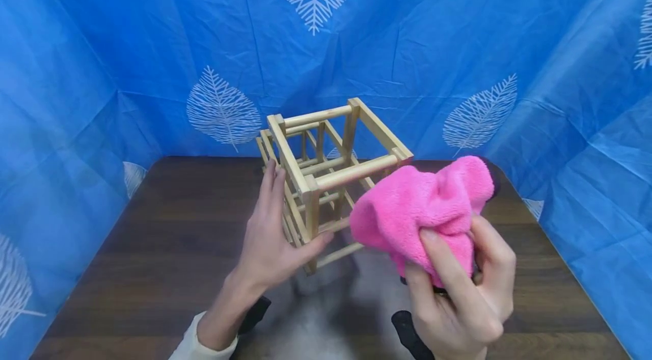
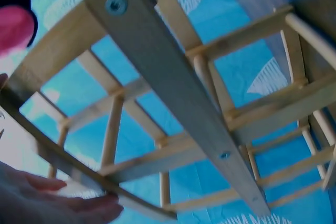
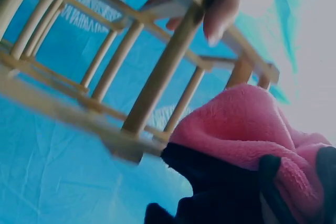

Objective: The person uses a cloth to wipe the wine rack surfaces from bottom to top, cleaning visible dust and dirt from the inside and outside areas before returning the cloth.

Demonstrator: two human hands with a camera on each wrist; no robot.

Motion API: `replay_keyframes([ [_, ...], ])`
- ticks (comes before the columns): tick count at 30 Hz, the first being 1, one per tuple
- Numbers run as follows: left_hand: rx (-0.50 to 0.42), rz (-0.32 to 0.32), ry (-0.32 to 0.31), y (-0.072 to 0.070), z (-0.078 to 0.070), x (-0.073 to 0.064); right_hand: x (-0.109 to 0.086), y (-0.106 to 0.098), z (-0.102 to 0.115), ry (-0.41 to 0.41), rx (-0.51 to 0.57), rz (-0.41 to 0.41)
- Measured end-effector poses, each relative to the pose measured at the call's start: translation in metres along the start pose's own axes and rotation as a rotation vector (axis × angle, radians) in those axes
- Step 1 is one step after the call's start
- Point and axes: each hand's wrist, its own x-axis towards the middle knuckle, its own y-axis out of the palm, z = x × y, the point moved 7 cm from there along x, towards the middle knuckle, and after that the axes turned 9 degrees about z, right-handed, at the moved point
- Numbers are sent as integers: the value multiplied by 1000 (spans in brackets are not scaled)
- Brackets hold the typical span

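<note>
My left hand (image 1: 275,241) holds a light wooden rack (image 1: 295,179) by its near left corner post, long fingers along the outer side and thumb across the front. The rack is an open frame of square posts and round rungs, tilted in the head view; screw heads show on one slat (image 2: 173,77) in the left wrist view. A bunched pink plush cloth (image 1: 423,207) is pinched between the thumb and fingers of my right hand (image 1: 468,292), just right of the rack's near side. The right wrist view shows the cloth (image 3: 236,119) overlapping the rack's end.
Underneath is a dark wood-grain table (image 1: 178,275), with a pale patch (image 1: 326,315) near its front edge. Blue sheeting (image 1: 428,20) with white leaf prints surrounds it at the back and both sides. Black straps (image 1: 407,331) show at my wrists.
</note>
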Motion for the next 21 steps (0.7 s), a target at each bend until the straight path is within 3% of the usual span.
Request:
replay_keyframes([
  [4,-86,49,35,-9,7,4,2,-12,-12,92,14,-107],
  [12,-350,168,160,-24,22,13,5,-12,-19,186,1,-112],
  [17,-527,229,124,-26,42,10,7,-14,-26,259,36,-78],
  [21,-715,232,131,-27,58,9,8,-14,-30,288,33,-31],
])
